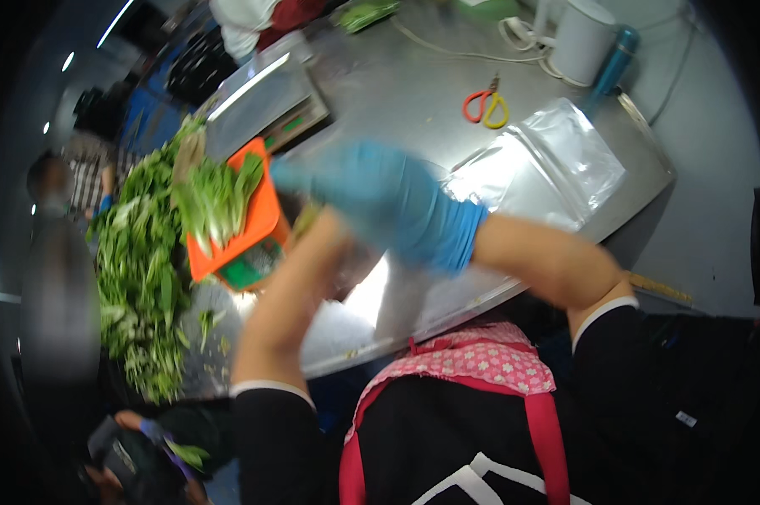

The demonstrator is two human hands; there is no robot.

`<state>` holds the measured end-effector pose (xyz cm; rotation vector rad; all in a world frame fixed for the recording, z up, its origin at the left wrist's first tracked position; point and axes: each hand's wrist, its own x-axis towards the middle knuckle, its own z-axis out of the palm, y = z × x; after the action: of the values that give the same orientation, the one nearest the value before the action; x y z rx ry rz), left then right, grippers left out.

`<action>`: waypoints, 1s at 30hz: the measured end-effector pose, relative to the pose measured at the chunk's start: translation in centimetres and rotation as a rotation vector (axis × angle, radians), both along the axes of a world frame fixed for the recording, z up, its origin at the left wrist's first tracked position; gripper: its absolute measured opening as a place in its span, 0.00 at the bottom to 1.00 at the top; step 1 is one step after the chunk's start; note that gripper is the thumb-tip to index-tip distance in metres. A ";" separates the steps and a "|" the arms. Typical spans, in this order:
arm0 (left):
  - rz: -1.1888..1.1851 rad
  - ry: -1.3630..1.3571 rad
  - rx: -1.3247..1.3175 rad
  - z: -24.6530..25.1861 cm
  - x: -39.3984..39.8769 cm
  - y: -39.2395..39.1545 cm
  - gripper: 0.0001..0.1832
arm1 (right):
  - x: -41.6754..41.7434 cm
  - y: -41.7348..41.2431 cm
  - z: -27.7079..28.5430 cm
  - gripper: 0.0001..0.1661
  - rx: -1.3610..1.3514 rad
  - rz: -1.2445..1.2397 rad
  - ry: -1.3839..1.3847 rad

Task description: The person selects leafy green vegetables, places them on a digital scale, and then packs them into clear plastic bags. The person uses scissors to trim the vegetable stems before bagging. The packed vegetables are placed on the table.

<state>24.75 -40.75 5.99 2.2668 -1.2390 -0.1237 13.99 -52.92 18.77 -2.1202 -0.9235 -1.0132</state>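
Note:
My right hand [367, 189], in a blue glove and blurred, reaches leftward over the steel table [367, 82]. Its fingertips come close to the rim of an orange tray [263, 218]. Leafy greens with pale stems [219, 199] lie in that tray, which has a green panel on its near side. My left forearm [285, 303] rises from below, bare up to the wrist; the left hand is mostly hidden behind the right glove. Something yellowish [305, 219] shows beside the left wrist, too blurred to name. Whether either hand holds anything cannot be seen.
Loose greens [143, 252] are heaped on the left. Behind the tray stands a platform scale [260, 101]. Scissors [487, 104], clear plastic bags [544, 164], a white jug [581, 44] and a blue bottle [613, 63] occupy the right. Other people work at left and at the far side.

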 end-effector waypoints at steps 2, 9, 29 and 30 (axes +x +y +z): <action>0.051 0.148 0.138 4.1 2.6 1.9 0.19 | 3.3 -0.6 2.2 0.25 0.195 0.303 0.154; -0.106 0.635 0.407 24.6 -8.5 5.9 0.20 | 5.1 -5.5 5.4 0.19 0.218 0.375 0.773; 0.094 0.288 0.339 22.8 -9.4 9.2 0.12 | -5.4 -1.2 7.7 0.26 -0.115 0.206 0.245; 0.085 0.242 0.367 22.0 -10.2 8.7 0.13 | -6.1 -1.3 7.6 0.24 -0.076 0.169 0.243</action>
<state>14.55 -32.07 27.95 2.5155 -1.0573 -0.6195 7.89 -54.21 26.42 -2.1280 -1.0125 -0.6298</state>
